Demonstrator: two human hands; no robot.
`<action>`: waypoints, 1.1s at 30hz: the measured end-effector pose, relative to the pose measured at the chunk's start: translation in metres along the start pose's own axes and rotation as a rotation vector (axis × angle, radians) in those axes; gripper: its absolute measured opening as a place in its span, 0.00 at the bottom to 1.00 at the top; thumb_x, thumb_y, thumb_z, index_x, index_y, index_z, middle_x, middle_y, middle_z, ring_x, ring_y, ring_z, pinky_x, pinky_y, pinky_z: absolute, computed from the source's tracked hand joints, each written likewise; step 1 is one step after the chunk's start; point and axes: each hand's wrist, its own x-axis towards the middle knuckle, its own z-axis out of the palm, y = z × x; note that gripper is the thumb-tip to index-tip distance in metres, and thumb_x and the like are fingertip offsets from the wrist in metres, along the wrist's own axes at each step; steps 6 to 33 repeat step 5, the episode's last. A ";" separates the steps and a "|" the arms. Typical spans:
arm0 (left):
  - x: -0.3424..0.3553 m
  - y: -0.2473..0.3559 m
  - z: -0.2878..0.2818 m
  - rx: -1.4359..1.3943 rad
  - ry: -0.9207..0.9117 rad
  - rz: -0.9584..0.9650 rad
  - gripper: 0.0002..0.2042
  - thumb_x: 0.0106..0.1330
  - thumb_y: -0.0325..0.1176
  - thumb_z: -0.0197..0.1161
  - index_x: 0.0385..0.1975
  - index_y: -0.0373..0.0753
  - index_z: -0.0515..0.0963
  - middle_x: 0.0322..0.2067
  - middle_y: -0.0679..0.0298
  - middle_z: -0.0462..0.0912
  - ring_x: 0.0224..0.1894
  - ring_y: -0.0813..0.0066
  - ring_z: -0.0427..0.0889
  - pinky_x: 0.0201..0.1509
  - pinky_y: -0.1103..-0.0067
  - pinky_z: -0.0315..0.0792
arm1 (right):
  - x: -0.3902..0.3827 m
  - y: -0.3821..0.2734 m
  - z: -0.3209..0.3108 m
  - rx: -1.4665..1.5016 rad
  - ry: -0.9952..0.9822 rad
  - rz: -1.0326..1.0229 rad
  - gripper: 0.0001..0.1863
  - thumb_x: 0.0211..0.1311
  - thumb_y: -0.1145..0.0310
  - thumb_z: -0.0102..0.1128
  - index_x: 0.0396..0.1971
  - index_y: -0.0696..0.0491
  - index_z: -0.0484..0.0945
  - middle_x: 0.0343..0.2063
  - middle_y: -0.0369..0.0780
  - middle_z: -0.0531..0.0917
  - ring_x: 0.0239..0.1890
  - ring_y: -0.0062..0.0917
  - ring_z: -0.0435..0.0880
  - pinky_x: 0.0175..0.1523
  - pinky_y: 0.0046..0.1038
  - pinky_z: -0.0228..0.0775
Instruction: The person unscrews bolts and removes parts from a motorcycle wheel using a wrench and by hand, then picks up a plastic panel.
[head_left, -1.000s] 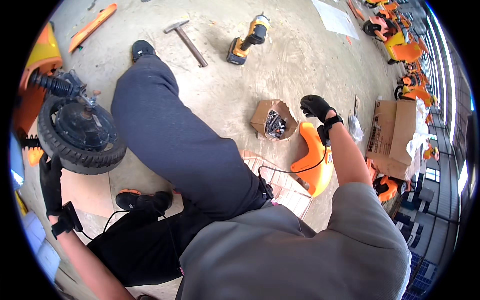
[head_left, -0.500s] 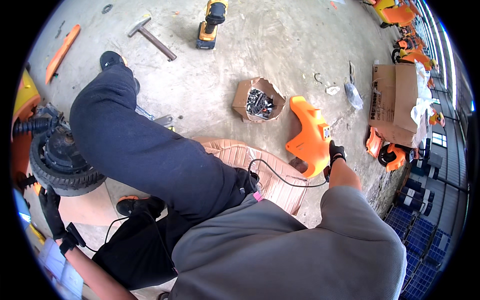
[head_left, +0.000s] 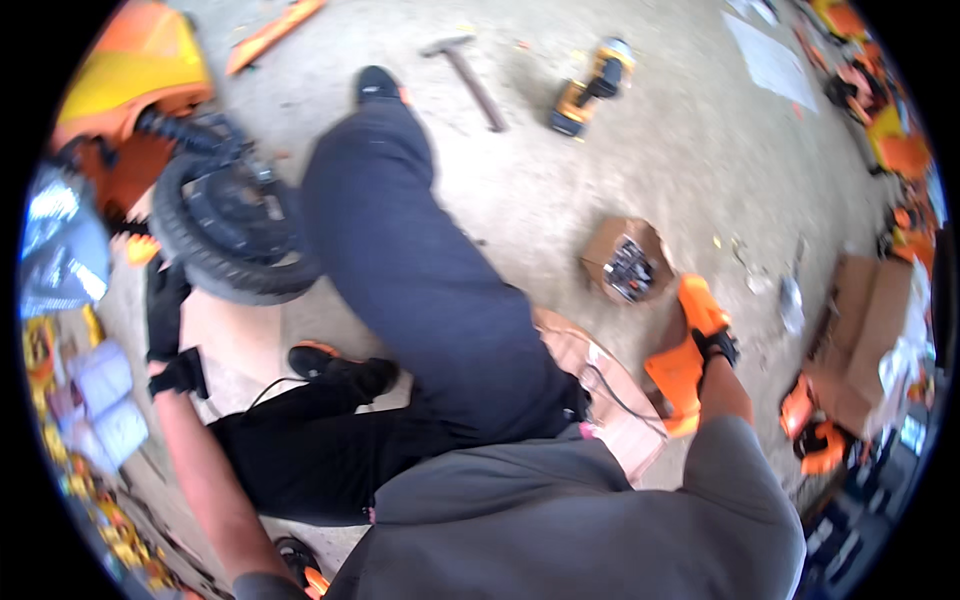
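Note:
My right hand [head_left: 716, 346], in a black glove, grips the edge of a curved orange plastic cover [head_left: 676, 375] at the right. The cover stands on the floor by my hip, partly behind the hand. At the left, my left hand [head_left: 166, 305], also gloved, reaches beside a black-tyred wheel [head_left: 235, 235]. Its fingers look stretched out, next to the tyre's lower left edge; blur hides whether they touch it. The wheel hangs on a yellow and orange vehicle body [head_left: 140, 65] by a black shock absorber.
A torn carton of small metal parts [head_left: 630, 265] stands above the orange cover. Farther off lie a hammer [head_left: 468, 85] and a yellow-black power drill [head_left: 592, 90]. Flattened cardboard [head_left: 615, 395] is under me. A big carton [head_left: 855, 340] with plastic wrap stands at the right.
My view has swung left, bringing more of the vehicle in. My right hand has moved from the cover's lower right side to its upper part. My left hand remains by the tyre.

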 end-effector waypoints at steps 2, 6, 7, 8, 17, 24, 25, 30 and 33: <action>0.012 0.006 0.015 0.036 0.052 0.117 0.18 0.70 0.34 0.57 0.57 0.37 0.67 0.32 0.69 0.76 0.32 0.84 0.71 0.37 0.82 0.69 | 0.018 -0.003 0.010 -0.056 0.020 -0.048 0.51 0.47 0.38 0.62 0.69 0.39 0.50 0.65 0.47 0.61 0.65 0.46 0.63 0.64 0.46 0.60; 0.013 0.020 0.029 0.064 0.114 0.061 0.20 0.67 0.41 0.62 0.53 0.38 0.70 0.28 0.68 0.77 0.28 0.83 0.72 0.33 0.83 0.69 | 0.045 -0.004 0.023 -0.140 0.043 -0.111 0.46 0.49 0.41 0.60 0.67 0.41 0.53 0.64 0.47 0.63 0.64 0.45 0.64 0.63 0.45 0.61; 0.013 0.020 0.029 0.064 0.114 0.061 0.20 0.67 0.41 0.62 0.53 0.38 0.70 0.28 0.68 0.77 0.28 0.83 0.72 0.33 0.83 0.69 | 0.045 -0.004 0.023 -0.140 0.043 -0.111 0.46 0.49 0.41 0.60 0.67 0.41 0.53 0.64 0.47 0.63 0.64 0.45 0.64 0.63 0.45 0.61; 0.013 0.020 0.029 0.064 0.114 0.061 0.20 0.67 0.41 0.62 0.53 0.38 0.70 0.28 0.68 0.77 0.28 0.83 0.72 0.33 0.83 0.69 | 0.045 -0.004 0.023 -0.140 0.043 -0.111 0.46 0.49 0.41 0.60 0.67 0.41 0.53 0.64 0.47 0.63 0.64 0.45 0.64 0.63 0.45 0.61; 0.013 0.020 0.029 0.064 0.114 0.061 0.20 0.67 0.41 0.62 0.53 0.38 0.70 0.28 0.68 0.77 0.28 0.83 0.72 0.33 0.83 0.69 | 0.045 -0.004 0.023 -0.140 0.043 -0.111 0.46 0.49 0.41 0.60 0.67 0.41 0.53 0.64 0.47 0.63 0.64 0.45 0.64 0.63 0.45 0.61; 0.013 0.020 0.029 0.064 0.114 0.061 0.20 0.67 0.41 0.62 0.53 0.38 0.70 0.28 0.68 0.77 0.28 0.83 0.72 0.33 0.83 0.69 | 0.045 -0.004 0.023 -0.140 0.043 -0.111 0.46 0.49 0.41 0.60 0.67 0.41 0.53 0.64 0.47 0.63 0.64 0.45 0.64 0.63 0.45 0.61; 0.013 0.020 0.029 0.064 0.114 0.061 0.20 0.67 0.41 0.62 0.53 0.38 0.70 0.28 0.68 0.77 0.28 0.83 0.72 0.33 0.83 0.69 | 0.045 -0.004 0.023 -0.140 0.043 -0.111 0.46 0.49 0.41 0.60 0.67 0.41 0.53 0.64 0.47 0.63 0.64 0.45 0.64 0.63 0.45 0.61; 0.013 0.020 0.029 0.064 0.114 0.061 0.20 0.67 0.41 0.62 0.53 0.38 0.70 0.28 0.68 0.77 0.28 0.83 0.72 0.33 0.83 0.69 | 0.045 -0.004 0.023 -0.140 0.043 -0.111 0.46 0.49 0.41 0.60 0.67 0.41 0.53 0.64 0.47 0.63 0.64 0.45 0.64 0.63 0.45 0.61; 0.013 0.020 0.029 0.064 0.114 0.061 0.20 0.67 0.41 0.62 0.53 0.38 0.70 0.28 0.68 0.77 0.28 0.83 0.72 0.33 0.83 0.69 | 0.045 -0.004 0.023 -0.140 0.043 -0.111 0.46 0.49 0.41 0.60 0.67 0.41 0.53 0.64 0.47 0.63 0.64 0.45 0.64 0.63 0.45 0.61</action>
